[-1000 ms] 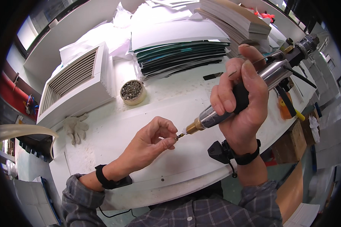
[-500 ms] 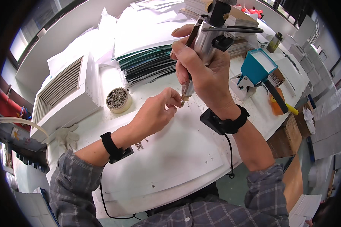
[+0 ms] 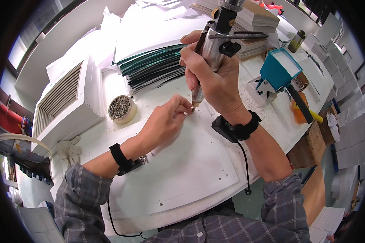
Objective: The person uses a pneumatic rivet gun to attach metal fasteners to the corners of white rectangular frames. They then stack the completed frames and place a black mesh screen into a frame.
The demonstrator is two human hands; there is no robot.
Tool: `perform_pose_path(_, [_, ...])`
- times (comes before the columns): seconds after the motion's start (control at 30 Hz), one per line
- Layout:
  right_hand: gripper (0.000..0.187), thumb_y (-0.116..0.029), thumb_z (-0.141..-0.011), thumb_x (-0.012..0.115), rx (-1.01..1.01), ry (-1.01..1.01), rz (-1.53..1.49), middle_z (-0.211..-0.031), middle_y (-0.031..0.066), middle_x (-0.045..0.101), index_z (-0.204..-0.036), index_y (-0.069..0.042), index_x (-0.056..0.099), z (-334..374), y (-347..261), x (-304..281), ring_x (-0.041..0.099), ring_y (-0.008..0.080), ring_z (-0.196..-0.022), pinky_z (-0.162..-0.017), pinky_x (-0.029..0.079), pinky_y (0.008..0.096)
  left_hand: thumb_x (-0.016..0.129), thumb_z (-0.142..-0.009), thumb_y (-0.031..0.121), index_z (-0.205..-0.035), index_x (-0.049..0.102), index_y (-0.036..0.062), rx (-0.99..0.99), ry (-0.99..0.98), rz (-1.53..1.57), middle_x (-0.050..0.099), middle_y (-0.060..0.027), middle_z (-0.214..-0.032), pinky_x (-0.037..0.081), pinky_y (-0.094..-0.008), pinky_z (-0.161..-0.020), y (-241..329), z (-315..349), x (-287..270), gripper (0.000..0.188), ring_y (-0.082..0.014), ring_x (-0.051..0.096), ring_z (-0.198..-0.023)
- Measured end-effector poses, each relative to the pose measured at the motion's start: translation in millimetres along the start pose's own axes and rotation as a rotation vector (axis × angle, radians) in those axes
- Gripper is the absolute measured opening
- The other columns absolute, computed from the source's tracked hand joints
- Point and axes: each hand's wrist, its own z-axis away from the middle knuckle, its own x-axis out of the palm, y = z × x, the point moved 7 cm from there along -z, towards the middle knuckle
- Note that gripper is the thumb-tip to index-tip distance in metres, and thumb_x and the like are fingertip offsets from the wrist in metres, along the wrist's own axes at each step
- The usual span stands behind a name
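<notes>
My right hand (image 3: 220, 83) is wrapped round a silver power screwdriver (image 3: 213, 50), held upright with its tip pointing down at a white panel (image 3: 170, 174). Close beside that tip, my left hand (image 3: 166, 119) has thumb and fingers pinched together. Whatever lies between those fingertips is too small to make out. Under my left wrist a little heap of loose screws (image 3: 144, 159) lies on the panel. Beyond my left forearm stands a round tub (image 3: 128, 118) full of small metal screws.
A white louvred vent (image 3: 61, 101) stands at the left, a pale glove (image 3: 69, 150) in front of it. Stacked sheets (image 3: 150, 75) lie at the back. At the right are a teal funnel-like holder (image 3: 278, 71), an orange container (image 3: 299, 111) and a cardboard box (image 3: 306, 148).
My view has shifted slightly. The screwdriver remains over the panel near the same place, with my left fingers still beside its tip. More of the loose screw heap shows beside my left wrist.
</notes>
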Motion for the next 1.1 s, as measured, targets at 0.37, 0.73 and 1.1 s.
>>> perform_pose_path(0.37, [0.015,-0.013,-0.095,0.069,0.017,-0.009,-0.027,-0.065,-0.0036,0.057,-0.105,-0.003,0.064,0.3,4.3,-1.0,0.05,0.0021,-0.05,-0.044,0.041,0.0208,0.052,-0.098,0.004,-0.145,0.042,0.0034,-0.013,-0.103,0.018,0.069,-0.0149,-0.126,0.052,-0.0337,-0.098,-2.8,4.1,-1.4,0.048,-0.0234,0.067,-0.11])
perform_pose_path(0.73, [0.019,-0.012,-0.095,0.068,0.021,-0.03,-0.003,-0.074,0.0029,0.06,-0.109,-0.001,0.063,1.1,6.5,-0.2,0.054,0.0044,-0.051,-0.046,0.042,0.0214,0.052,-0.099,0.006,-0.147,0.04,0.0034,-0.034,-0.116,0.067,0.067,-0.0161,-0.13,0.05,-0.0329,-0.101,-6.2,3.6,-1.6,0.049,-0.0215,0.065,-0.114])
perform_pose_path(1.1, [0.014,-0.015,-0.093,0.071,0.05,-0.077,-0.021,-0.067,-0.003,0.059,-0.097,-0.004,0.065,0.2,11.1,1.3,0.052,0.0025,-0.052,-0.046,0.042,0.0213,0.066,-0.091,0.012,-0.136,0.053,-0.0078,0.285,-0.13,-0.682,0.056,-0.0225,-0.137,0.046,-0.0425,-0.106,26.5,34.4,7.7,0.051,-0.0376,0.053,-0.125])
